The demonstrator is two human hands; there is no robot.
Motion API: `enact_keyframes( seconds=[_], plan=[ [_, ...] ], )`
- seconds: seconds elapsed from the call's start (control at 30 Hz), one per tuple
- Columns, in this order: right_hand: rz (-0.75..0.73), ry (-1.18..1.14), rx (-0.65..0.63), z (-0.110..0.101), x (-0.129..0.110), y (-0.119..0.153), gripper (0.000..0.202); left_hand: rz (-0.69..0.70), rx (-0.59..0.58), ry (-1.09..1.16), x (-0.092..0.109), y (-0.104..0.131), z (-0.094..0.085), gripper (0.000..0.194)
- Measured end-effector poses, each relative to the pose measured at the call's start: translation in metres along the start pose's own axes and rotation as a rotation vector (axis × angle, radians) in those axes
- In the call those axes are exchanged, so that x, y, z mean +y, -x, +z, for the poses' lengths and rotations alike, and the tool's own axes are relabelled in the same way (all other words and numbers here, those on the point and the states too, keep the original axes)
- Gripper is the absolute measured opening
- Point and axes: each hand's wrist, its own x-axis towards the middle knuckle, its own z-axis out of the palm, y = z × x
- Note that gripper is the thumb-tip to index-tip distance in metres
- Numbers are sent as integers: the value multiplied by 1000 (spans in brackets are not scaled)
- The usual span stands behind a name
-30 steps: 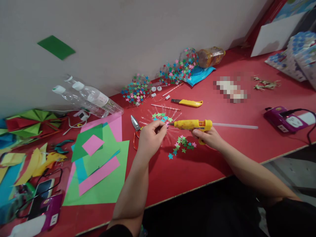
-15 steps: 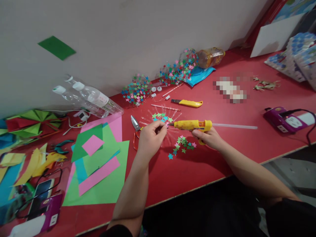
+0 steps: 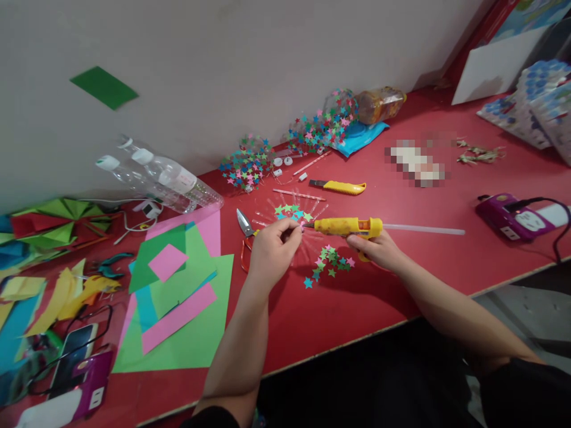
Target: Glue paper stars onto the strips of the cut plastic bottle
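Note:
My right hand (image 3: 379,248) is wrapped round a yellow hot glue gun (image 3: 341,226), and a long clear glue stick (image 3: 428,229) juts from its rear. The gun's nozzle touches or nearly touches a small pink paper star (image 3: 302,227), pinched between the thumb and finger of my left hand (image 3: 277,246); its exact shape is partly hidden. Behind the fingers, clear plastic strips (image 3: 314,205) fan out from a centre, with green and blue paper stars (image 3: 289,210) on them. Loose paper stars (image 3: 331,261) lie on the table just below the gun.
Red-handled pliers or scissors (image 3: 244,223) lie left of my left hand. A yellow box cutter (image 3: 341,187) and striped sticks (image 3: 298,194) lie behind. Coloured paper sheets (image 3: 178,333), plastic bottles (image 3: 167,178) and star-covered ornaments (image 3: 247,163) surround the work. A purple device (image 3: 504,215) stands right.

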Motion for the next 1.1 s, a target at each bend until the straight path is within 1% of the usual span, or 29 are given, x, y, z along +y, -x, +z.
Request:
enact_keyframes(
  seconds=[0.1,0.2,0.27,0.33,0.37,0.43,0.5,0.53,0.6,0.7,0.83,1.0,1.03,1.1],
  plan=[
    [-37,46,-18,-2,3,0,31,89,11,-84,0,0,-1,18],
    [-85,141,-15,-3,6,0,32,196,6,-160,0,1,-1,18],
    [-97,191,3,-4,5,0,32,260,-18,-155,1,2,-2,17],
    [-75,171,44,-5,3,-1,31,274,-32,-95,3,4,-2,14],
    [-50,138,80,-6,2,-1,30,250,-32,-50,4,5,-3,13],
    [16,79,180,-10,1,-5,29,160,-23,54,4,5,-5,14],
    [106,114,261,-19,3,-11,27,73,-18,158,4,3,-8,16],
    [164,176,264,-24,5,-15,25,46,-12,202,3,1,-9,16],
    [343,384,225,-33,11,-21,24,12,10,266,1,-2,-12,17],
    [465,556,196,-42,19,-28,21,-19,16,324,-1,-6,-14,17],
    [529,766,161,-38,20,-30,26,-66,-49,410,-5,-6,-11,18],
    [566,1036,115,-31,13,-29,37,-137,-152,545,-11,1,-7,18],
    [562,1077,110,-31,10,-28,40,-149,-165,565,-12,3,-7,18],
    [492,1158,164,-29,2,-24,42,-174,-188,606,-13,7,-8,17]
  ],
)
